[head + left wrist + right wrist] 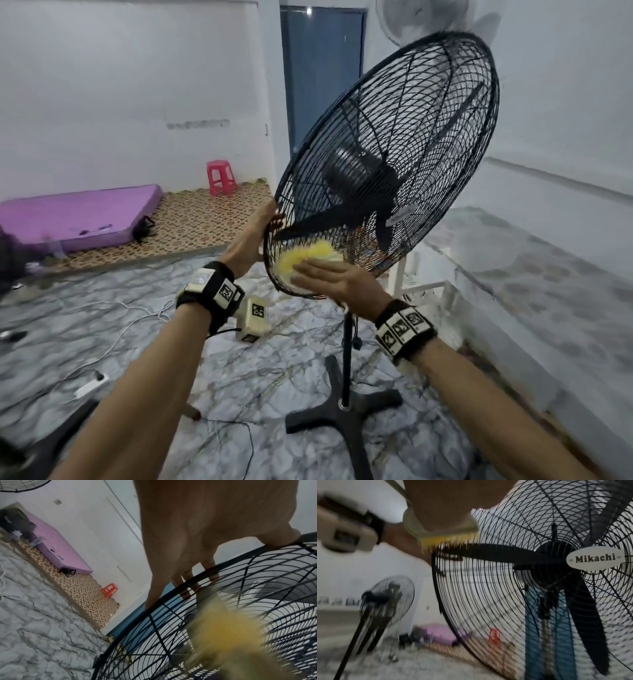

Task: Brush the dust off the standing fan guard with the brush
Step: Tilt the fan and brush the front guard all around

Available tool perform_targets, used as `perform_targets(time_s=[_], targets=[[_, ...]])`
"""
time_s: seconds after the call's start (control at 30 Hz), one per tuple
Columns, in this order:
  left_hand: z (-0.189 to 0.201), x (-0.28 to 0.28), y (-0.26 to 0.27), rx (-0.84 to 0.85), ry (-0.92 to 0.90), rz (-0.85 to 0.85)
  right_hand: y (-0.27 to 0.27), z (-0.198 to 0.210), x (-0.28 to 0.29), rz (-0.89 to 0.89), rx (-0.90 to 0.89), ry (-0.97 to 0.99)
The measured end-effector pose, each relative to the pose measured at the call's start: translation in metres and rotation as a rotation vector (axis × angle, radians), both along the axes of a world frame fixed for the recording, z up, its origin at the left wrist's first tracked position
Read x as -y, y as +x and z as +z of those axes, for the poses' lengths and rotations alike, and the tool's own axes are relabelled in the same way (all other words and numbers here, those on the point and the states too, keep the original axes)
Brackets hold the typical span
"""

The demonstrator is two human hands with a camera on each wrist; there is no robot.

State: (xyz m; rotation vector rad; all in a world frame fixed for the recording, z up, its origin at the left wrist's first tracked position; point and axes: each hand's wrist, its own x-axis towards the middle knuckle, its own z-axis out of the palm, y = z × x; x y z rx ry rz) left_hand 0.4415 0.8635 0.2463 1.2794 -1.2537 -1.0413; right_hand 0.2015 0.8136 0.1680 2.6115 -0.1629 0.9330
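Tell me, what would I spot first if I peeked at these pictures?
The big black fan fills the middle of the room, tilted back on its stand. Low on its wire guard, the right hand presses a fluffy yellow brush against the wires, while the left hand grips the guard's rim beside it. Behind them, a bright pink stool stands by the wall.

Arms: bare, no sleeves.
Left wrist band (209, 295): black strap, white blocks printed with black square markers.
Right wrist band (405, 330): black strap, three marker blocks.
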Motion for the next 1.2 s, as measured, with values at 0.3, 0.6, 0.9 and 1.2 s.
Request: perform_targets(time_s=[0.3,0.6,0.9,1.2], targets=[[0.001,0.003,-0.002,0.059,-0.003,-0.003,-0.011,0.03,0.001,-0.007,0.244,0.002],[0.0,-0.001,-0.013,0.234,-0.219,0.031,0.006,0.002,-0.044,0.002,1.107,0.821],[-0.012,0.003,-0.033,0.326,-0.46,0.241,0.057,0.021,-0.048,0.02,1.665,1.26],[-0.01,0.0,-0.029,0.374,-0.496,0.235,0.052,0.023,-0.041,-0.036,1.62,1.238]])
